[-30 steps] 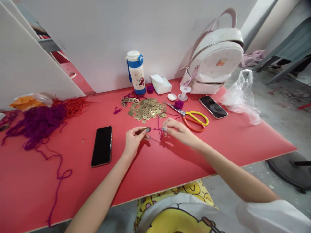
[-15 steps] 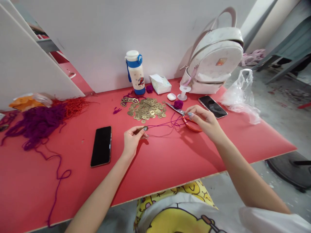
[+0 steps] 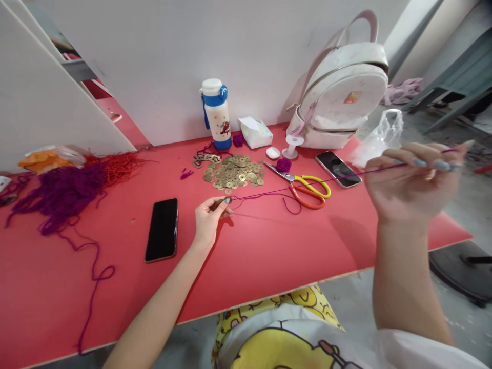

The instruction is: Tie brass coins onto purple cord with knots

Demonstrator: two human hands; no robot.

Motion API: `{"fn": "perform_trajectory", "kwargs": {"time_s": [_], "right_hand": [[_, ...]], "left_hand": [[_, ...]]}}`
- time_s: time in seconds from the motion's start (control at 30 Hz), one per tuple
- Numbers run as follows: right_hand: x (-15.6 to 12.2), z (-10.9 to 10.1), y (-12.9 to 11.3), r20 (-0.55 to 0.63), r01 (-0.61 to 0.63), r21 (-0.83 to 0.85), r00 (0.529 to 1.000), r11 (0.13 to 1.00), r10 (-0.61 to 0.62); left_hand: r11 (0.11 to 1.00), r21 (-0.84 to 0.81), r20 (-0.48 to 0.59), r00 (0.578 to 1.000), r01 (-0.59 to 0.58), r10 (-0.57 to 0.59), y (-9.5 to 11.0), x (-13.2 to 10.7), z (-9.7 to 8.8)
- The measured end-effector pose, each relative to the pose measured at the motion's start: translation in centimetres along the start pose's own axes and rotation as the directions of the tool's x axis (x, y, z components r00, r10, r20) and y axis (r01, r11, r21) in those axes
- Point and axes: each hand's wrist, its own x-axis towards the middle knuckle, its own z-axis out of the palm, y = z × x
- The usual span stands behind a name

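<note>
One purple thread [image 3: 280, 190] | taut | axis: left hand [image 3: 209, 220], up to right hand [image 3: 409, 187]

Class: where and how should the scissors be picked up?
Probably best by the looped handles, coming from the right: the scissors lie flat, handles toward that side, blades pointing left and away, toward the coin pile.
</note>
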Motion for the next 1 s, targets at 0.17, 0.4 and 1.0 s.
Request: {"fn": "perform_trajectory", "kwargs": {"time_s": [0.17,0.4,1.0], "right_hand": [[0.4,-1.4,-1.4,-0.014,0.082,-0.144,0.996,0.986,-0.084],[-0.4,0.1,-1.0,0.230,0.068,-0.301,0.973,0.951,0.003],[-5.6,6.8,12.7,0.492,-0.322,-0.592,0.581,0.739,0.648]], "left_hand": [[1.000,0.015,-0.003,1.000,-0.008,0.008,0.0,0.0,0.0],[0.994,0.112,0.025,1.000,0.003,-0.006,0.4,-0.4,0.5],[0.995,0.095,0.069,0.997,-0.031,0.024,0.6,-0.7,0.8]]}}
